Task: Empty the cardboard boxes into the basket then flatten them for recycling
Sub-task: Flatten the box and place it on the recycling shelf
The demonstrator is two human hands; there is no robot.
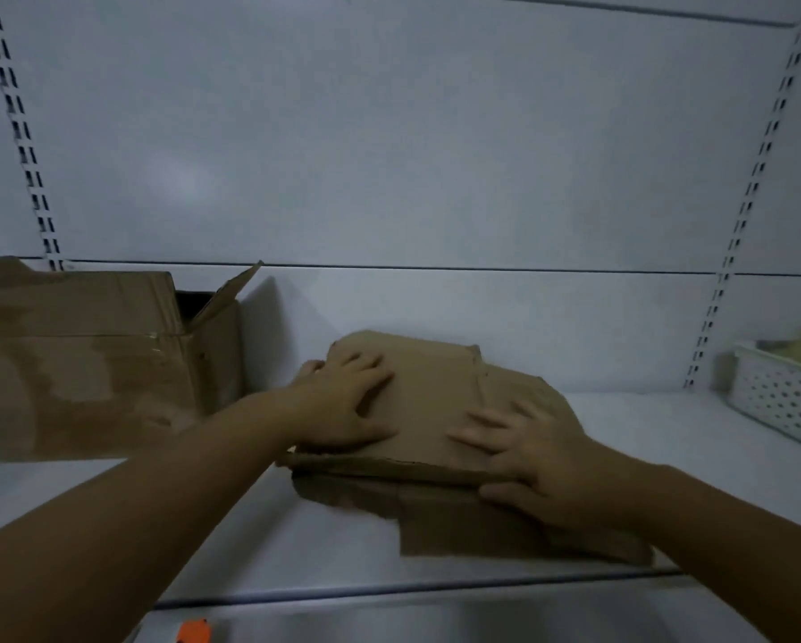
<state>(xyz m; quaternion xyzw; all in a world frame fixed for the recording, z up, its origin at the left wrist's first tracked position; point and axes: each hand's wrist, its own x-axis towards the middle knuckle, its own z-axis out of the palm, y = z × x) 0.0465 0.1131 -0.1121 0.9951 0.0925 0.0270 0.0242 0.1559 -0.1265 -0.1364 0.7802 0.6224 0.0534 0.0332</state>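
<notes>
A flattened brown cardboard box (440, 396) lies on the white shelf (667, 438) in the middle. My left hand (347, 401) lies flat on its left part, fingers spread. My right hand (533, 452) lies palm down on its right front part, with the thumb over the front edge. More flat cardboard (458, 517) sticks out underneath toward the shelf's front. A larger brown cardboard box (92, 359) stands at the left, its right end flaps open. A white perforated basket (779, 396) stands at the far right with something pale yellow in it.
The shelf has a white back panel (389, 155) with slotted uprights at left and right. The shelf's front edge (435, 589) runs below the cardboard. A small orange object (194, 632) shows at the bottom below the shelf.
</notes>
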